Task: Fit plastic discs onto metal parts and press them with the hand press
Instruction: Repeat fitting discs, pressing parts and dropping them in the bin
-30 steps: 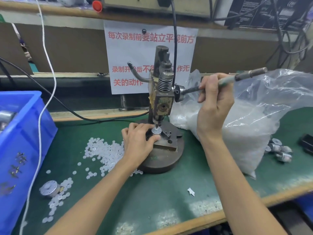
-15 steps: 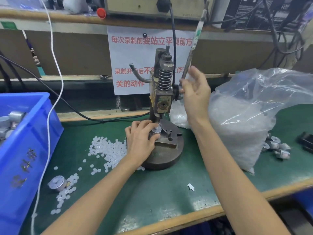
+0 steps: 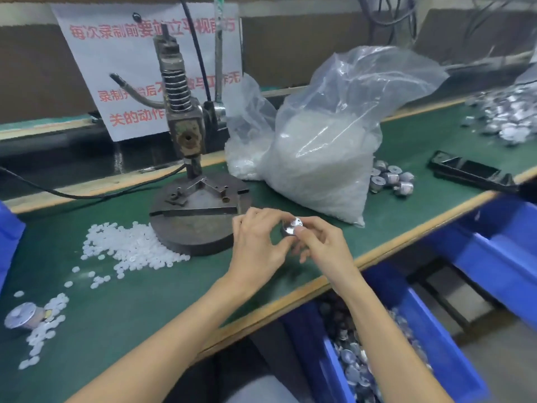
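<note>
Near the front edge of the green mat (image 3: 122, 321), just right of the press base, both hands meet on 1 metal part (image 3: 291, 227). The left hand (image 3: 257, 245) pinches the part's left side with curled fingertips, and the right hand (image 3: 322, 247) pinches its right side between thumb and forefinger, so the part is held in the air above the mat with its pale top face up. 1 hand press (image 3: 186, 132) stands on a round base behind the hands, and its lever (image 3: 218, 53) is about upright. Loose discs (image 3: 130, 248) lie in 1 big pile touching the base on the left, too many to count, with a thinner scatter trailing to the lower left. 1 lone part (image 3: 21, 316) lies on its side in that scatter. 2 clear bags sit right of the press: a big bag (image 3: 328, 146) full of white discs and a small bag (image 3: 247, 135) behind it, the two touching. A cluster of parts (image 3: 389, 178), roughly 7 though the blur makes the count unsure, lies just beside the big bag. 1 black tray (image 3: 470, 173) lies farther right, and 1 heap of parts (image 3: 508, 117) sits at the far right, uncountable. 3 blue bins show: 1 bin (image 3: 453, 362) below the mat edge holding many parts, 1 right bin (image 3: 508, 251), and 1 left bin (image 3: 8, 237) at the frame edge. 1 paper sign (image 3: 87, 53) hangs behind the press.
</note>
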`<state>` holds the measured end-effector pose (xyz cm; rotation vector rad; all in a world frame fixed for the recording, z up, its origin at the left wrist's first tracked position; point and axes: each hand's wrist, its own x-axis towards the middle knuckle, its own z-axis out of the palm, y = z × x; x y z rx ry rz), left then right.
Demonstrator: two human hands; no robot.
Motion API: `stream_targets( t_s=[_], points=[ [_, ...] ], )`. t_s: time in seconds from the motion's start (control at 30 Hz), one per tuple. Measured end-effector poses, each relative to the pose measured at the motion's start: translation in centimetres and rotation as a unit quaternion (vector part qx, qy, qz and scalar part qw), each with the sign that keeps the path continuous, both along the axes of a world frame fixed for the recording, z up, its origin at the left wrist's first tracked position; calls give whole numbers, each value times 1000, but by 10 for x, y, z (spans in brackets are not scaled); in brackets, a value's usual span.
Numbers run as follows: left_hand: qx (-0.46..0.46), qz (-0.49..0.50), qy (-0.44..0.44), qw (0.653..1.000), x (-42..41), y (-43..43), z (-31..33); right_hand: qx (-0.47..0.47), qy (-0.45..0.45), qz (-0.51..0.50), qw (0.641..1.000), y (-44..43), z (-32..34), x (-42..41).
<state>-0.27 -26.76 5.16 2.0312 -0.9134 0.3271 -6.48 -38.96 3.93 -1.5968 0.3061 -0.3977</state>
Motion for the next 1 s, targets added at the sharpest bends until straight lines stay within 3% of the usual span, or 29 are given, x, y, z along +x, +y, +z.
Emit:
stream_targets(
  t_s=[0.17,0.33,0.47,0.6,1.0],
  points=[
    [77,-103,-21,991,-45,-62,-18,11,25,-109,994,-43,-22,-67],
    [159,-216,18,963,-88,-100,-55,41,121,-199,972,-79,-69,-125],
    [247,-192,55,948,-101,-96,-83,98,237,-279,925,-98,-134,-157],
    [301,-169,43,938,-98,-82,-95,77,363,-315,874,-104,-193,-175],
    [280,-161,35,946,-92,-70,-77,45,321,-361,875,-97,-186,-173]
  ],
)
